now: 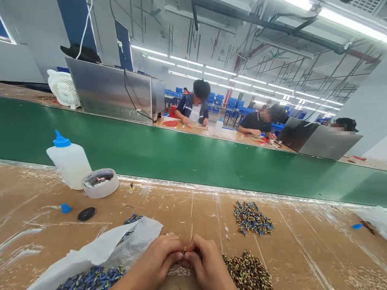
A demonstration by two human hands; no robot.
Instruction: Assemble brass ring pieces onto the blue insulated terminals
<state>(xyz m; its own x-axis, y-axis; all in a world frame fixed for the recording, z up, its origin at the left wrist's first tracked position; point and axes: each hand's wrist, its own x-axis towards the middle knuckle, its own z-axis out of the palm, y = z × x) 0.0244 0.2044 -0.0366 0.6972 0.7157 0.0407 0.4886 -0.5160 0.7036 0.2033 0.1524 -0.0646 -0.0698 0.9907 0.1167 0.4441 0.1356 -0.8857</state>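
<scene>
My left hand [159,255] and my right hand [205,262] meet at the bottom middle of the head view, fingertips pinched together on a small dark part [183,252]. A pile of dark twisted parts [248,270] lies just right of my right hand. Blue and yellow parts [93,278] spill from a white plastic bag [102,247] beside my left hand. Farther out sits a second heap of blue and yellow parts [252,218] on the taped cardboard table top [187,205].
A white squeeze bottle with a blue cap [69,160] and a roll of tape [100,183] stand at the left. A green conveyor belt [193,157] crosses behind. Across it, other people sit working beside metal boxes [111,90] and a small fan [64,88].
</scene>
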